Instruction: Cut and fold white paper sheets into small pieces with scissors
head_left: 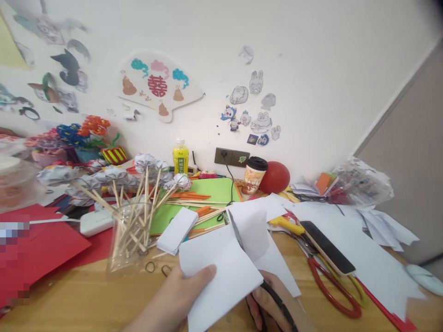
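My left hand [192, 288] pinches a white sheet of paper [216, 267], thumb on top, at the front middle of the table. My right hand [272, 295] grips black-handled scissors [277, 299], partly hidden below the paper. The blades stand apart around the paper, and a strip [251, 226] curls up beside the cut. Just beyond lies a small stack of folded white paper [178, 230]. To its left a clear plastic cup [128, 235] holds several wooden sticks topped with crumpled paper flowers [116, 173].
Red-handled scissors [321, 276], a phone [328, 249] and loose white sheets [374, 272] lie at the right. A lidded paper cup [254, 177], a red balloon [276, 177] and a yellow bottle [180, 157] stand near the wall. Red paper [44, 244] and a white charger [97, 222] lie left.
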A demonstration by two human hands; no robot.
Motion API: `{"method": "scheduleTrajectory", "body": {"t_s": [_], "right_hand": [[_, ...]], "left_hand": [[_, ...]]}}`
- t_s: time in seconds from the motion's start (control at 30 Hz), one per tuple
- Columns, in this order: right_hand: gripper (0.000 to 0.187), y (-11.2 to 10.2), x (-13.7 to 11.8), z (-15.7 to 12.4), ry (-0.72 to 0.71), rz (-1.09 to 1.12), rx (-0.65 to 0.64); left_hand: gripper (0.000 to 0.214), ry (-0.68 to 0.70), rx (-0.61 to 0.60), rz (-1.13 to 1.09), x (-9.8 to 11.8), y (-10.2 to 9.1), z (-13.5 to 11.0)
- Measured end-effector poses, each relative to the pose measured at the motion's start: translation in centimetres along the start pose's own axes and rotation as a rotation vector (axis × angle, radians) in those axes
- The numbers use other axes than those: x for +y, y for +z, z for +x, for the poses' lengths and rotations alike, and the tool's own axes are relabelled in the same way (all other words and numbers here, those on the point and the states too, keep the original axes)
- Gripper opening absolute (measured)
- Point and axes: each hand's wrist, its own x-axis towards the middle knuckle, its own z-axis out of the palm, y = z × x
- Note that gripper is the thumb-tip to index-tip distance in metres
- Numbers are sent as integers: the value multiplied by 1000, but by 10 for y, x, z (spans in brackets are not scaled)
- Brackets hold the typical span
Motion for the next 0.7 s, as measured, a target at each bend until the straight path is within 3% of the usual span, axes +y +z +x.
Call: {"method": "scheduleTrajectory", "body": {"t_s": [0.33, 0.53, 0.7], "right_hand": [[55, 2, -4, -5, -14, -107, 28], [53, 6, -5, -1, 93, -72, 54], [53, 6, 6, 4, 34, 26, 81]], "left_hand": [[16, 5, -47, -15, -2, 3, -1], [11, 2, -58, -26, 0, 4, 0], [13, -12, -79, -67, -1, 4, -2]]}}
